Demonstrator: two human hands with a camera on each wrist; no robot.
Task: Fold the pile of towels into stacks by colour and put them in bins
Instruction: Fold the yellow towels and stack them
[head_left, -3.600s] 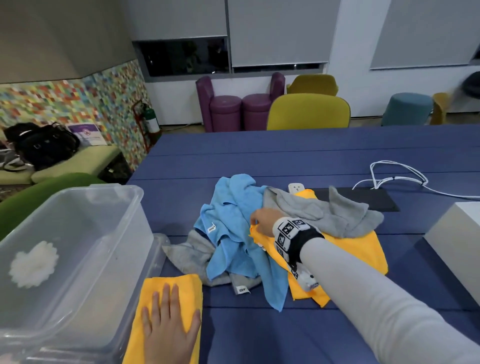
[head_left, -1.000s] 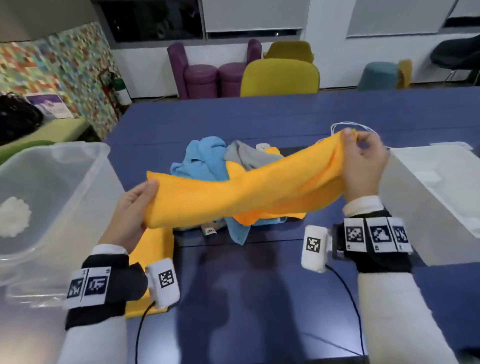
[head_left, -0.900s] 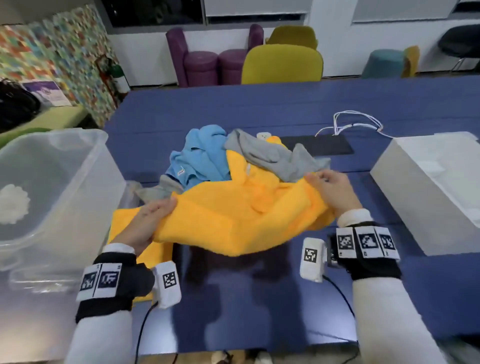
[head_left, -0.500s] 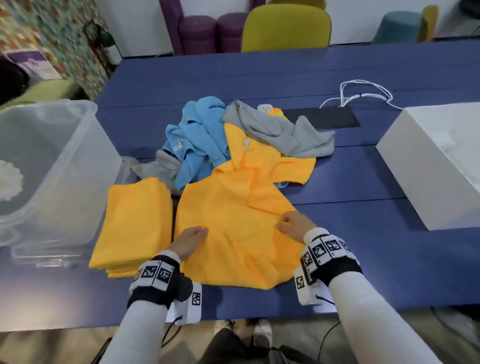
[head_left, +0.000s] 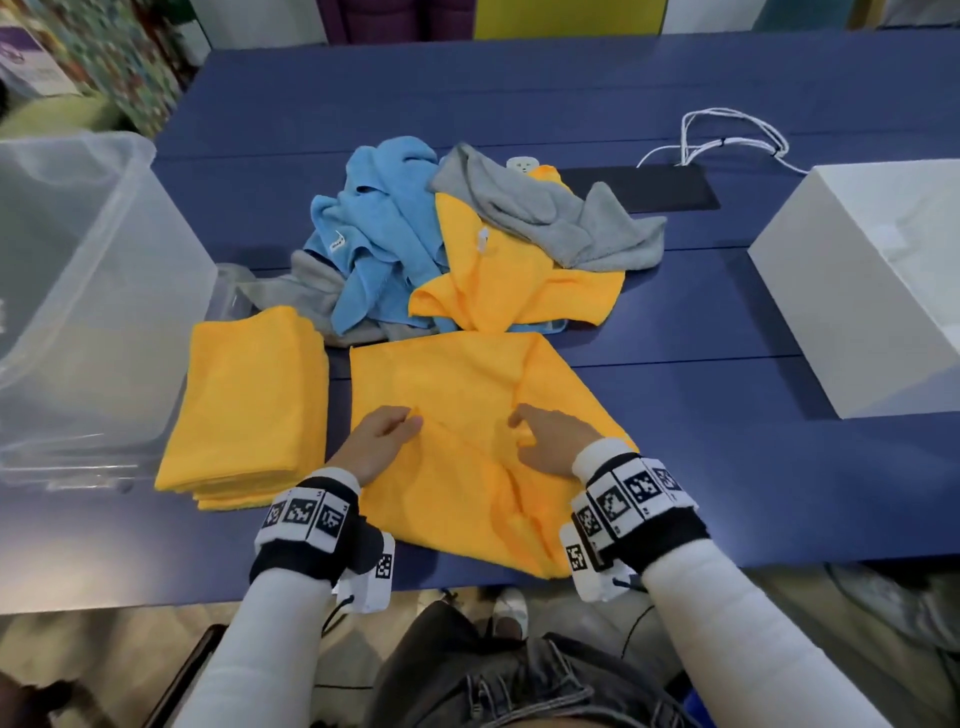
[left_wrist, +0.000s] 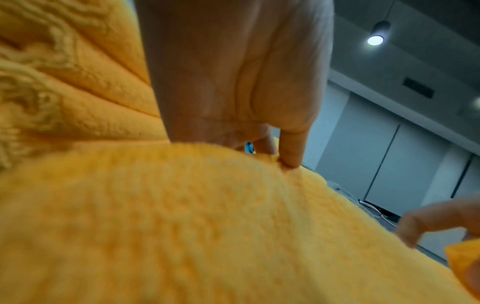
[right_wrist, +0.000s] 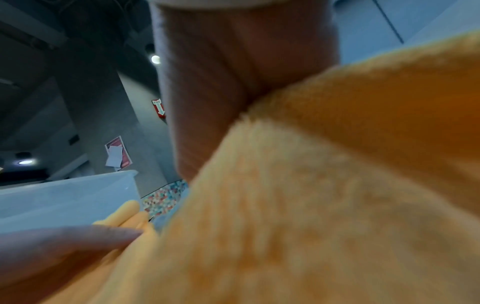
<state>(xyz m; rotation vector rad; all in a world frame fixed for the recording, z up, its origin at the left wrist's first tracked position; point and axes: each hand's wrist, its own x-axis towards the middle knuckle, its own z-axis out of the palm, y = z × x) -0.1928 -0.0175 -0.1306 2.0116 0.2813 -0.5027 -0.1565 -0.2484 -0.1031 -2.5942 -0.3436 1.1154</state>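
Note:
A yellow towel (head_left: 457, 384) lies spread on the blue table (head_left: 701, 467) near its front edge, still creased. My left hand (head_left: 387, 434) rests on its left middle, fingertips (left_wrist: 289, 158) dug into the pile and pinching a small ridge. My right hand (head_left: 543, 436) is on the right middle and pinches a raised fold (right_wrist: 363, 102) of the same towel. A folded yellow stack (head_left: 249, 405) sits just left of it. Behind is the loose pile: blue towel (head_left: 384, 228), grey towel (head_left: 550, 218) and another yellow towel (head_left: 509, 280).
A clear plastic bin (head_left: 93, 291) stands at the left edge, touching the folded stack. A white bin (head_left: 852, 291) stands at the right. A black pad (head_left: 665, 189) and white cable (head_left: 727, 135) lie behind the pile.
The yellow towel, held stretched in the air a second ago, now lies flat on the table. Both hands have come down onto its middle.

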